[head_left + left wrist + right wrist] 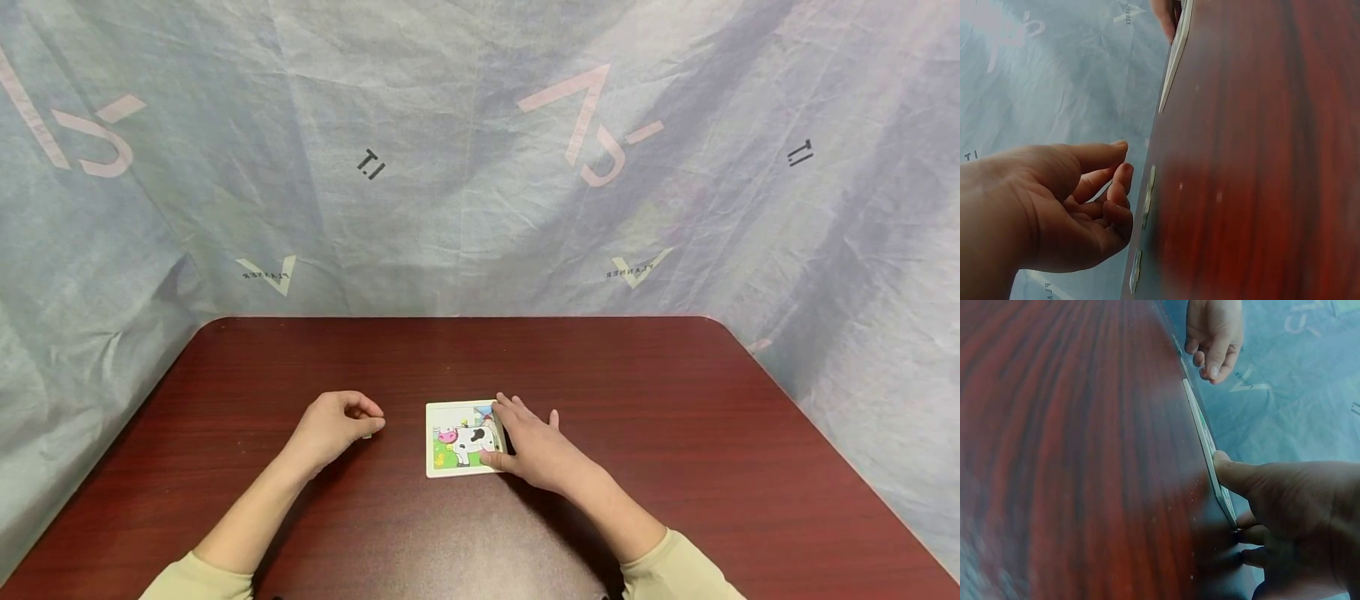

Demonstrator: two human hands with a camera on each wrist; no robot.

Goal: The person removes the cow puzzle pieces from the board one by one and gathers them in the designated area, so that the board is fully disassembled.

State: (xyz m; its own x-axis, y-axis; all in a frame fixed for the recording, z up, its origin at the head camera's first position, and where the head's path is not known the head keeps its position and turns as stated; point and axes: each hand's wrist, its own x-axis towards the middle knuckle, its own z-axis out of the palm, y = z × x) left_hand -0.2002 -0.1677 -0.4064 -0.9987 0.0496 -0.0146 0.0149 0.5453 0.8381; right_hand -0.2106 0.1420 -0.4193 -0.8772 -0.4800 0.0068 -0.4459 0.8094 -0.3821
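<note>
A small jigsaw puzzle (468,442) in a white frame lies flat on the table, with a black-and-white cow in its picture. My right hand (542,450) holds the puzzle at its right end, thumb on the face near the front edge and fingertips around the far right corner. This hand hides the right part of the picture. Left of the puzzle, my left hand (333,425) hovers low with loosely curled fingers; nothing shows between its thumb and fingers. Beneath it, in the left wrist view, a thin flat piece (1148,199) and another thin piece (1135,273) lie on the table.
The dark red wooden table (712,433) has rounded far corners. A pale cloth curtain (450,167) with printed letters hangs behind it and along both sides. Light sleeves (675,571) show at the lower edge.
</note>
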